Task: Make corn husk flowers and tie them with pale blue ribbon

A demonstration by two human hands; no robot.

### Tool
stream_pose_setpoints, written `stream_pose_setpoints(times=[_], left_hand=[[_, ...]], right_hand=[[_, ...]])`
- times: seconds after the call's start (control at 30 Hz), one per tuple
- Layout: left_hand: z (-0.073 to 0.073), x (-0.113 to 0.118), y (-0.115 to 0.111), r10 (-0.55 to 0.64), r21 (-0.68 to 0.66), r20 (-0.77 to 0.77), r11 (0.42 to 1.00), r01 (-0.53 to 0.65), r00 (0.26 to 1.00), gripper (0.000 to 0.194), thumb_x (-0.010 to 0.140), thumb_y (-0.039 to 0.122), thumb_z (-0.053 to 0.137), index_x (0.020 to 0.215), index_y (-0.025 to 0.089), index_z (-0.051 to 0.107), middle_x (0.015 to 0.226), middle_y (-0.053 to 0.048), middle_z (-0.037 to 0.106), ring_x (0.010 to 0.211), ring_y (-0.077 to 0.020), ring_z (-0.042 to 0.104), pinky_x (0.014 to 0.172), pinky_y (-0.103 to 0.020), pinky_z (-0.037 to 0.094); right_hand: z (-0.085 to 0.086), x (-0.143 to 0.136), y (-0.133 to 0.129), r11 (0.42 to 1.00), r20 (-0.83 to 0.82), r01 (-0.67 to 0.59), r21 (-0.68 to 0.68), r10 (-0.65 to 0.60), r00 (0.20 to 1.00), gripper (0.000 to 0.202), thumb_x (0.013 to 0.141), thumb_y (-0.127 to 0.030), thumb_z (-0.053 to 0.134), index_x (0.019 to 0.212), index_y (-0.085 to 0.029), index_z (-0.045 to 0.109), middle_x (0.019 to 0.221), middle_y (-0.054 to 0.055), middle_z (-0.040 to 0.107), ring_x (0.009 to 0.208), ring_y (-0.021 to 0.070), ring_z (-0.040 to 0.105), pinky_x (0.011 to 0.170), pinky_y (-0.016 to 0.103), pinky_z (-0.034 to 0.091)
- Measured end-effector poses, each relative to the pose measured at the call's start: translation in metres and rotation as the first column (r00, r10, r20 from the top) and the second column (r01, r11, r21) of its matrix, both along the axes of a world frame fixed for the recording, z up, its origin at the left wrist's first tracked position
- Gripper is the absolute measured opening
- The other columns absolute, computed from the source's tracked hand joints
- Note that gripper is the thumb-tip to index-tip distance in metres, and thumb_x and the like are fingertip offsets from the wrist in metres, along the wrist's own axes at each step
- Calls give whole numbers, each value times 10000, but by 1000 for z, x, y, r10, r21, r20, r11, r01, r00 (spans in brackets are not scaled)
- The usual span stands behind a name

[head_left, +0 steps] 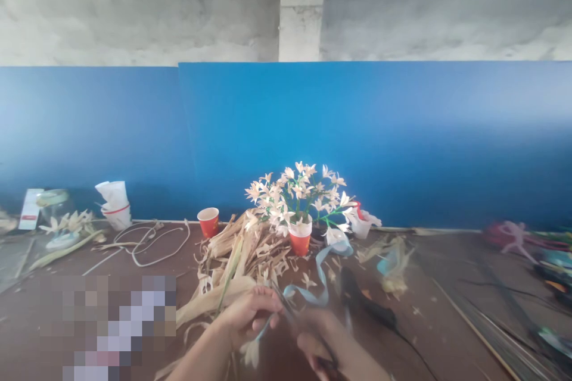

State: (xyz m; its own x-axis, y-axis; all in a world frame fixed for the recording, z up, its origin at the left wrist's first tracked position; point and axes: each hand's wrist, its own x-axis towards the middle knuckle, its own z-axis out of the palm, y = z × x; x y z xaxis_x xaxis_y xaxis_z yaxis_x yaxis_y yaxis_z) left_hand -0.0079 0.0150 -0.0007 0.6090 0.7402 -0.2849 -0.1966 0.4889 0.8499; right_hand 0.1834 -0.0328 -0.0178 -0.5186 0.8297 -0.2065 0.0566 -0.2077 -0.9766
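My left hand point(254, 311) is closed in a pinch in the lower middle of the head view. A pale flower point(251, 355) hangs head down beneath its fingers on a light blue stem. My right hand point(328, 339), blurred, is wrapped round dark-handled scissors point(286, 305), whose blades point up and left beside the left fingertips. Just beyond both hands lies a light blue ribbon point(322, 277). Dried husks point(254, 250) are heaped past my left hand. A red paper cup point(300, 243) holds a bunch of cream flowers point(299, 190) on green stems.
A black corded tool point(369, 303) lies right of my hands. An orange-red cup point(208, 223), a white cable point(147, 250) and a white cup point(117, 214) stand or lie left. Thin rods point(500, 333) lie at right. A blue partition point(339, 131) backs the table.
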Motion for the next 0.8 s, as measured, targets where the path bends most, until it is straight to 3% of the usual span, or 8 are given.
stream_pose_setpoints(times=[0.17, 0.8], left_hand=[[-2, -2, 3, -16, 1, -23, 1000, 16, 1000, 88, 565, 155, 625, 559, 68, 639, 361, -16, 575, 197, 10, 229, 258, -179, 25], [-4, -6, 6, -76, 5, -53, 997, 76, 996, 110, 553, 176, 634, 580, 72, 653, 351, 10, 561, 200, 5, 207, 257, -170, 61]], right_hand=[[1, 1, 1, 1000, 11, -7, -4, 7, 1000, 406, 658, -481, 654, 848, -132, 571, 466, -65, 519, 344, 69, 485, 375, 183, 408], [9, 0, -4, 999, -22, 16, -28, -16, 1000, 362, 624, -449, 684, 777, -144, 566, 453, -86, 459, 295, 22, 353, 309, 151, 278]])
